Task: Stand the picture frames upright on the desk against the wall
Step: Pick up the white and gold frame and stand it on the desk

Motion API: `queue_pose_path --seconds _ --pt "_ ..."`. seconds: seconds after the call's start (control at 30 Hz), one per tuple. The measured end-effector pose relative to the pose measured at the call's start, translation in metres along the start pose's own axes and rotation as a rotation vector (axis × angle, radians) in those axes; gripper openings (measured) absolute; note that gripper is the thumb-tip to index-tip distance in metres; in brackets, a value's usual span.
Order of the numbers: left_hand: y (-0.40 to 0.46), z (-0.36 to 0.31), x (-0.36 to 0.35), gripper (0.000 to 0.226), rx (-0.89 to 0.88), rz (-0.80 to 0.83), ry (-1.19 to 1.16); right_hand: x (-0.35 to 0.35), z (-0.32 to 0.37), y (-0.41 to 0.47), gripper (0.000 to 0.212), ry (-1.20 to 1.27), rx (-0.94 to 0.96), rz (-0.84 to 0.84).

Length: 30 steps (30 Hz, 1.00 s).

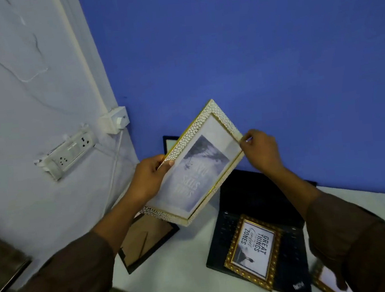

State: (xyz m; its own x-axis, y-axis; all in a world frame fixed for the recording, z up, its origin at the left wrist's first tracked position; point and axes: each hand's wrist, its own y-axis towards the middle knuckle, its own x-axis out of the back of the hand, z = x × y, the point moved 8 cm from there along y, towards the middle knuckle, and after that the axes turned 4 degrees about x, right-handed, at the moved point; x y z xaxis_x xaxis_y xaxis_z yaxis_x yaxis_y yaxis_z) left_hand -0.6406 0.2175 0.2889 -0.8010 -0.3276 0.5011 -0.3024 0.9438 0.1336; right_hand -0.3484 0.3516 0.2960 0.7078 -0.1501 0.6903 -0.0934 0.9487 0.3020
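I hold a white pebbled picture frame with gold edges in the air above the white desk, tilted, its picture facing me. My left hand grips its left edge. My right hand pinches its upper right corner. A gold ornate frame with the words "GREAT THINGS" lies flat on an open black laptop. A black frame lies face down on the desk at the left. Another gold frame shows partly under my right sleeve. A dark frame stands against the blue wall behind the held one.
The blue wall rises behind the desk; a pale wall at the left carries a socket strip and a white adapter with a cable hanging down. The desk's front edge runs along the bottom left.
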Motion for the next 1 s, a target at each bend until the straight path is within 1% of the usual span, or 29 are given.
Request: queue_pose_path --seconds 0.07,0.13,0.2,0.23,0.3,0.33,0.43,0.53,0.6,0.67,0.77,0.8,0.87,1.0 --pt "-0.003 -0.015 -0.016 0.020 -0.022 0.097 0.106 0.035 0.017 -0.018 0.016 0.001 0.117 -0.110" --pt "-0.009 -0.031 -0.029 0.021 -0.068 0.168 0.273 0.057 0.043 -0.040 0.022 -0.049 0.316 -0.133" --pt "-0.023 -0.051 -0.043 0.022 -0.145 0.209 0.457 0.067 0.065 -0.069 0.032 -0.181 0.488 -0.055" --pt "-0.030 -0.061 -0.049 0.022 -0.185 0.220 0.528 0.067 0.072 -0.081 0.037 -0.271 0.541 0.009" --pt "-0.047 -0.081 -0.058 0.023 -0.273 0.218 0.653 0.062 0.079 -0.102 0.044 -0.429 0.603 0.130" --pt "-0.059 -0.091 -0.062 0.025 -0.327 0.213 0.707 0.058 0.079 -0.115 0.043 -0.478 0.620 0.174" --pt "-0.089 -0.116 -0.072 0.024 -0.459 0.209 0.780 0.054 0.072 -0.147 0.038 -0.517 0.600 0.247" --pt "-0.117 -0.128 -0.079 0.025 -0.526 0.193 0.819 0.062 0.059 -0.171 0.032 -0.501 0.561 0.220" --pt "-0.131 -0.133 -0.082 0.024 -0.558 0.173 0.797 0.071 0.052 -0.183 0.030 -0.448 0.516 0.208" --pt "-0.138 -0.137 -0.082 0.025 -0.577 0.120 0.703 0.078 0.043 -0.190 0.030 -0.408 0.455 0.195" --pt "-0.145 -0.136 -0.079 0.025 -0.594 0.040 0.501 0.095 0.018 -0.200 0.031 -0.378 0.318 0.151" --pt "-0.147 -0.130 -0.078 0.027 -0.589 0.044 0.431 0.101 0.008 -0.202 0.032 -0.377 0.275 0.133" --pt "-0.152 -0.116 -0.086 0.031 -0.561 0.104 0.312 0.118 -0.016 -0.207 0.032 -0.381 0.187 0.090" --pt "-0.159 -0.085 -0.113 0.030 -0.491 0.179 0.266 0.151 -0.056 -0.213 0.028 -0.328 0.024 0.015"
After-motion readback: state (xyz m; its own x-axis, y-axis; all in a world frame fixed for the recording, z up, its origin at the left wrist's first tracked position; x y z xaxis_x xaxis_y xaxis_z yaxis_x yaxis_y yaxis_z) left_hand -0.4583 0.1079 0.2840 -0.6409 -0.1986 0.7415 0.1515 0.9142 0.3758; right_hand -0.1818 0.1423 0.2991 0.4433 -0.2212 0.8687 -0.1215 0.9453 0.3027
